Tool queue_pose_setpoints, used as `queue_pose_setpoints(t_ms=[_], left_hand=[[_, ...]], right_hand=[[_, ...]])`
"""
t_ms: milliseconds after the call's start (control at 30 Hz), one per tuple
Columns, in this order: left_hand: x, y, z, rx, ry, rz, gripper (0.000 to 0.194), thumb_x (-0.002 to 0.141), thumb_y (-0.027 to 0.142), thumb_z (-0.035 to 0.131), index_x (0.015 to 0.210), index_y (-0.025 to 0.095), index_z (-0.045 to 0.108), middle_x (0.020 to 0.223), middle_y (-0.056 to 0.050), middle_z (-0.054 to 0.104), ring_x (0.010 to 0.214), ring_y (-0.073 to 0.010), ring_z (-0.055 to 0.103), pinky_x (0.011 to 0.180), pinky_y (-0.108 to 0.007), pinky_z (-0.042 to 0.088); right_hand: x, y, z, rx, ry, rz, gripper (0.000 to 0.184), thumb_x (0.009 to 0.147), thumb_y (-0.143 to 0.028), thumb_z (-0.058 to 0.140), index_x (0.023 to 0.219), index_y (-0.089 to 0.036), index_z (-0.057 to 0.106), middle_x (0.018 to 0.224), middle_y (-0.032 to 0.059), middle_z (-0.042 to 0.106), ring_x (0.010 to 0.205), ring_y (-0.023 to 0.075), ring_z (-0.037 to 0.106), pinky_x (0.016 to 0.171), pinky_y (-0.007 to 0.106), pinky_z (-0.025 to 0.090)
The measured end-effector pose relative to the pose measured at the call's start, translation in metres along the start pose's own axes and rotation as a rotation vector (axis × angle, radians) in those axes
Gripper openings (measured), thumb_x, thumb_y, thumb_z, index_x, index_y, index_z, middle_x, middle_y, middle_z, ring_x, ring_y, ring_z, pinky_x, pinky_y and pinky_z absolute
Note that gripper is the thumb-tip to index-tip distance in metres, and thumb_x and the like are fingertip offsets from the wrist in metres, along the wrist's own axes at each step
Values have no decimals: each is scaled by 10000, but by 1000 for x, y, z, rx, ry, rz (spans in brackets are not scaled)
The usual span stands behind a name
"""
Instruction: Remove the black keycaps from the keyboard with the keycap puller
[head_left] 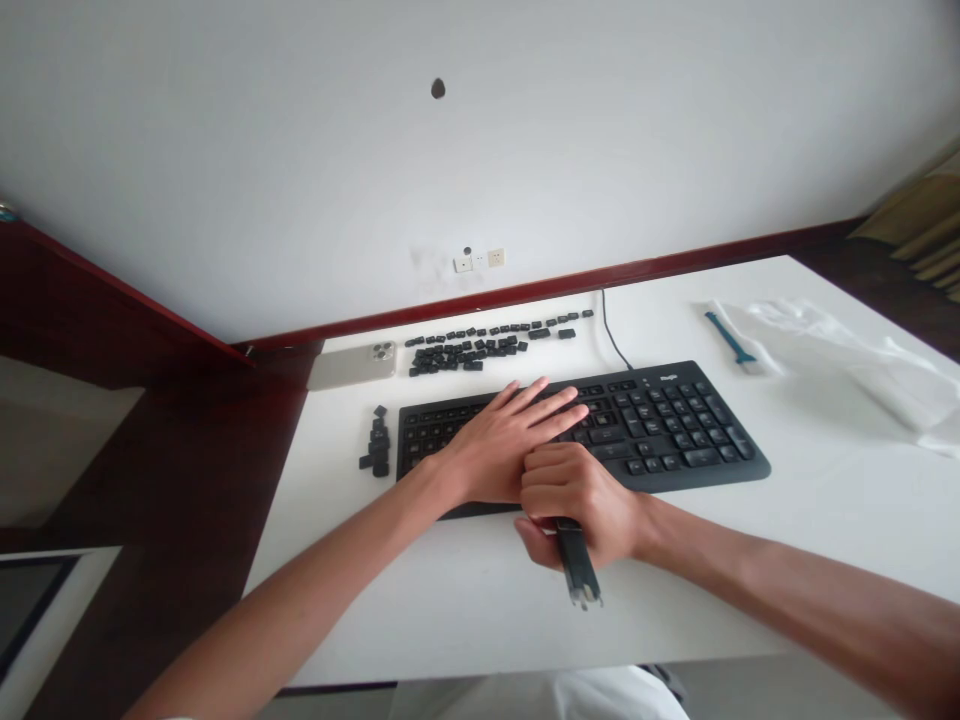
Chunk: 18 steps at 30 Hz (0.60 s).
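A black keyboard (pixel 701 430) lies on the white table, with bare key positions visible on its left part. My left hand (pixel 506 440) rests flat across the middle of it, fingers spread, covering many keys. My right hand (pixel 581 495) is closed in a fist around a dark keycap puller (pixel 576 565), whose metal prongs stick out below toward me. The fist is against the left hand's side at the keyboard's front edge; its other end is hidden. Loose black keycaps (pixel 465 352) lie in rows behind the keyboard, and a smaller pile of keycaps (pixel 377 445) sits at its left.
A phone (pixel 352 366) lies face down at the table's back left. On the right are a teal brush (pixel 729 338) and a crumpled clear plastic bag (pixel 862 350). The keyboard's cable (pixel 615 335) runs back toward the wall. White table surface (pixel 420 590) extends in front.
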<state>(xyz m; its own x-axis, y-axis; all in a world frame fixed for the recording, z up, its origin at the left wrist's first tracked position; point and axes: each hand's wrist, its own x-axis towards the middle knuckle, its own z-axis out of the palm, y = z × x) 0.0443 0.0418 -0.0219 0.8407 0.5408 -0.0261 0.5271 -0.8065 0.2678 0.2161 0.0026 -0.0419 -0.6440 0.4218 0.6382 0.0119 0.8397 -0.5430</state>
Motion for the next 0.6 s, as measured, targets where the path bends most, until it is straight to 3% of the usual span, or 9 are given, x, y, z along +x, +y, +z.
queue_pose_setpoints(t_ms=[167,333,600], left_hand=[[13,-5,0,4,-2,115,676,1041,420,486,1670,294,272,1760,14,193,1647,-281,45,1327,-525,119],[12,-6,5,36,-27,130,620,1069,436,447,1661,337,293,1757,55,194,1645,-299,37,1331,-549,66],[12,-7,5,49,-19,146,609,1072,403,460,1657,327,310,1747,45,232,1644,-301,40,1328,-578,97]], right_hand=[[-1,1,0,17,8,-4,294,815,-146,589,633,-244,381,549,-38,438,547,146,390,565,315,323],[1,3,1,14,44,-32,302,802,-118,583,635,-250,369,541,-47,419,552,149,384,590,318,363],[4,4,2,-24,104,-72,353,814,-66,560,639,-259,322,521,-58,414,526,144,394,589,317,366]])
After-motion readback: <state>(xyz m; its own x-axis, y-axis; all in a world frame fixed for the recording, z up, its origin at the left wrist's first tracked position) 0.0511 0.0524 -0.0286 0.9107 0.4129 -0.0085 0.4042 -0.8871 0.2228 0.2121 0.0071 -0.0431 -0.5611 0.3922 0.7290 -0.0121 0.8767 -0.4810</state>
